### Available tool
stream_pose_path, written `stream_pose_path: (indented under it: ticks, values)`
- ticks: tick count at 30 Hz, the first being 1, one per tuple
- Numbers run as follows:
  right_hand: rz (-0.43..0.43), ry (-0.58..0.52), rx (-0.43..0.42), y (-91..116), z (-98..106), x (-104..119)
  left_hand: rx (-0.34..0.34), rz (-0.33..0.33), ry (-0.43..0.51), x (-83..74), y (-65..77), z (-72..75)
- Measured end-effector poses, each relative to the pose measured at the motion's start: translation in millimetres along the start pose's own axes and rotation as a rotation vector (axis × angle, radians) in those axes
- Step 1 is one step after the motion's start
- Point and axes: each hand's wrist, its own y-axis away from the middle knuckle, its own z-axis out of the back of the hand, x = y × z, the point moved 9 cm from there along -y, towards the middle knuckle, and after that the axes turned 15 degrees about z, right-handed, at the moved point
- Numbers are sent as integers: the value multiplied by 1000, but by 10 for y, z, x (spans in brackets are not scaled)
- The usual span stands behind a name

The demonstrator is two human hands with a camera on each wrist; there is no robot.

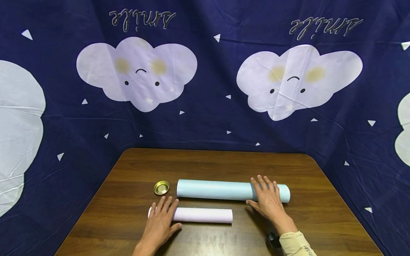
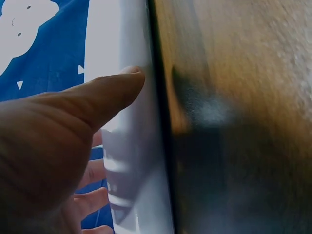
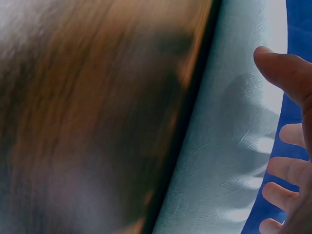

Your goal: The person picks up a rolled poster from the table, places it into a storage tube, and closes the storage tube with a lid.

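A light blue tube (image 1: 214, 190) lies crosswise on the brown table. Over its right part is my right hand (image 1: 269, 202), fingers spread and reaching across the top, thumb on the near side. In the right wrist view the textured tube (image 3: 209, 156) shows beside the extended thumb, with shadows of the fingers on it. Nearer to me lies a shorter white roll (image 1: 205, 215). My left hand (image 1: 160, 222) is over its left end, fingers loosely spread. The left wrist view has the thumb stretched out against the white roll (image 2: 117, 44); whether it presses, I cannot tell.
A round gold lid (image 1: 161, 187) lies left of the blue tube, beyond my left fingers. The wooden table (image 1: 211, 163) has rounded far corners. Behind and beside it hangs a dark blue cloth (image 1: 205, 117) printed with clouds. A black device (image 1: 273, 240) is at my right wrist.
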Motion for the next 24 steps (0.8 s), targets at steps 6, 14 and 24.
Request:
stream_pose_path:
  ticks: [6, 14, 24]
  values:
    - [9, 1, -3, 11, -48, -38, 4, -19, 4, 18, -5, -26]
    - [43, 1, -30, 11, -76, -64, -15, -38, 25, 35, -39, -64]
    - [87, 25, -29, -2, -139, -56, -96, -90, -22, 29, -49, -94]
